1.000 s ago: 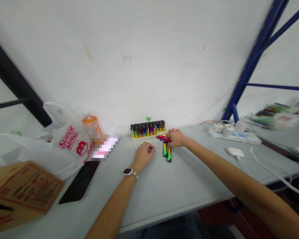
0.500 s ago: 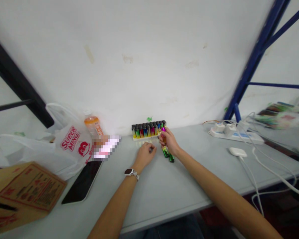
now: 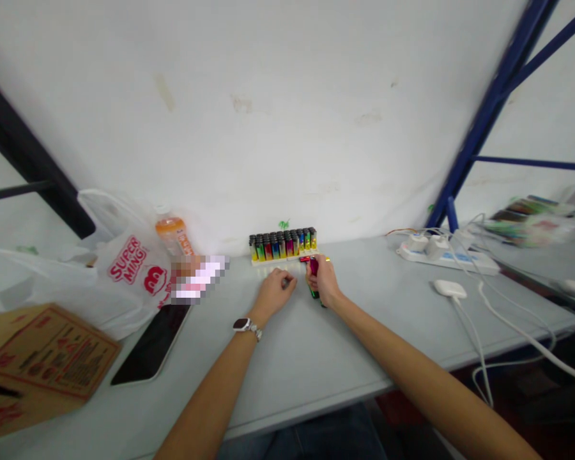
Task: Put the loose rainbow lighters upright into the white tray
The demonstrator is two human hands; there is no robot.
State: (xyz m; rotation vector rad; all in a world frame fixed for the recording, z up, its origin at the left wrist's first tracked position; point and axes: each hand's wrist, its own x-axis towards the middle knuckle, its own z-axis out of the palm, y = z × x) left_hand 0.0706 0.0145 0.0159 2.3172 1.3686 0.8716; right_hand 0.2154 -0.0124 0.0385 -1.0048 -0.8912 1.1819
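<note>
A pale tray (image 3: 273, 260) packed with rows of multicoloured lighters (image 3: 282, 246), black tops upward, stands by the wall. Just in front of its right end, my right hand (image 3: 326, 281) is closed round a magenta lighter (image 3: 313, 266). A red lighter (image 3: 305, 259) sticks out to the left of those fingers, and a green lighter end (image 3: 315, 294) shows under the hand; whether these are gripped or lying on the table I cannot tell. My left hand (image 3: 272, 294), wearing a watch (image 3: 242, 324), rests on the table with curled fingers. Something small and dark (image 3: 286, 282) shows at its fingertips, too little to name.
Left stand a cardboard box (image 3: 52, 358), a white plastic bag (image 3: 100, 275), an orange-drink bottle (image 3: 172, 233) and a dark-screened tablet or phone (image 3: 151, 348). Right lie a power strip (image 3: 460, 259), a white charger (image 3: 450, 289) and loose cables. A blue metal frame (image 3: 479, 128) rises behind.
My right hand has lowered from the tray's right end toward the table, away from the lighters. A red lighter now shows by its fingers. The left hand keeps its curl; the whole view shifted slightly.
</note>
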